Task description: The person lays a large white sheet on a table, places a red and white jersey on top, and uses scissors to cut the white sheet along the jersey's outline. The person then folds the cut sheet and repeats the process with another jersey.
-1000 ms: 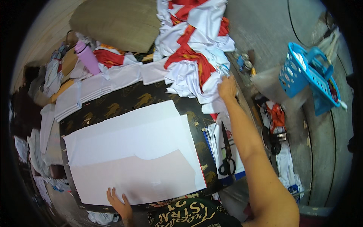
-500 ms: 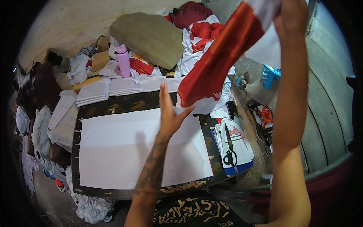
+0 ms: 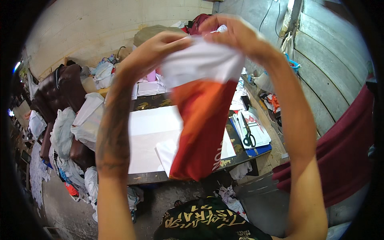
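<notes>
Both my hands are raised above the far side of the table, gripping the white top edge of a red, orange and white printed cloth [image 3: 206, 100]. My left hand [image 3: 168, 43] has closed on its left corner, and my right hand [image 3: 236, 35] pinches the edge further right. From there the cloth hangs down, blurred by motion, in front of a large white sheet [image 3: 150, 138] that lies flat on the dark table [image 3: 144, 179]. A folded white corner shows beside the cloth's lower left.
Dark-handled scissors [image 3: 248, 136] rest on papers [image 3: 260, 132] at the table's right. Behind are folded white cloths [image 3: 147, 89] and a partly hidden pink bottle [image 3: 151, 76]. Plastic bags [image 3: 89, 116] and a brown leather sofa [image 3: 60, 94] stand left; a maroon cloth [image 3: 336, 156] hangs right.
My left hand has risen from over the table and taken hold of the cloth's edge. My right hand has moved left with the cloth, which now hangs between both. The view has shifted.
</notes>
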The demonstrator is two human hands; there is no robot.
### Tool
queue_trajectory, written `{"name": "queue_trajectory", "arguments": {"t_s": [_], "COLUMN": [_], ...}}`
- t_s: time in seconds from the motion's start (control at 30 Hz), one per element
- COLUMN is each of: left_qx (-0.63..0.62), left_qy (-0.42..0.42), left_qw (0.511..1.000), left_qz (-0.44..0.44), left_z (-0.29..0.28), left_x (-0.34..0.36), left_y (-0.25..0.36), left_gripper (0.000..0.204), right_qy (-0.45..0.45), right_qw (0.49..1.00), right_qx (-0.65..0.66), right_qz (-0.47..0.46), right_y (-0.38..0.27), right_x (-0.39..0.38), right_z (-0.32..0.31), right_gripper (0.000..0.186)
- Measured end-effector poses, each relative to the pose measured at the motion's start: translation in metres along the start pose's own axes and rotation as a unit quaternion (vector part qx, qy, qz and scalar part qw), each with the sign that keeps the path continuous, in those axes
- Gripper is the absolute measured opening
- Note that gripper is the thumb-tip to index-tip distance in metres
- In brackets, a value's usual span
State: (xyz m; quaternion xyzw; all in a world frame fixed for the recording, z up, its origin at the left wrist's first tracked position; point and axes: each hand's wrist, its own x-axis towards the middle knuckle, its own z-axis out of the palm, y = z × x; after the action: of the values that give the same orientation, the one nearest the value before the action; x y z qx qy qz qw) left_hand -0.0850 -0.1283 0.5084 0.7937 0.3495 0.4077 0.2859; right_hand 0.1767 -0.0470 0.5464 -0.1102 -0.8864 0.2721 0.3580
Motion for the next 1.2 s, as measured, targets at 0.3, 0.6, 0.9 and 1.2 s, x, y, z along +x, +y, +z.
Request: {"name": "queue_trajectory", "arguments": {"t_s": [0.3,0.6,0.9,1.2], "left_qx": [0.016,-0.06,0.279,0.259], "left_qy": [0.278,0.451,0.091,0.244], "left_qw": [0.928,0.822,0.828,0.809], "left_qz": [-0.247,-0.342,-0.478,-0.468], "left_z": [0.089,0.169,0.103,0.094], "left_x": [-0.465,-0.479,-0.455,-0.524], "left_y": [0.056,0.104,-0.018,-0.17], "left_gripper": [0.037,0.05,0.022,0.051], "right_qy": [-0.539,-0.18,-0.082,0.046], "right_qw": [0.81,0.978,0.929,0.947], "right_qx": [-0.12,0.047,-0.194,-0.017], "right_qz": [0.196,0.094,0.303,0.319], "right_y": [-0.037,-0.113,0.022,0.164], "right_x": [-0.366,-0.346,-0.362,-0.414], "right_z": [0.208,0.041,0.04,0.048], "right_gripper": [0.017,0.017,0.013,0.019]}}
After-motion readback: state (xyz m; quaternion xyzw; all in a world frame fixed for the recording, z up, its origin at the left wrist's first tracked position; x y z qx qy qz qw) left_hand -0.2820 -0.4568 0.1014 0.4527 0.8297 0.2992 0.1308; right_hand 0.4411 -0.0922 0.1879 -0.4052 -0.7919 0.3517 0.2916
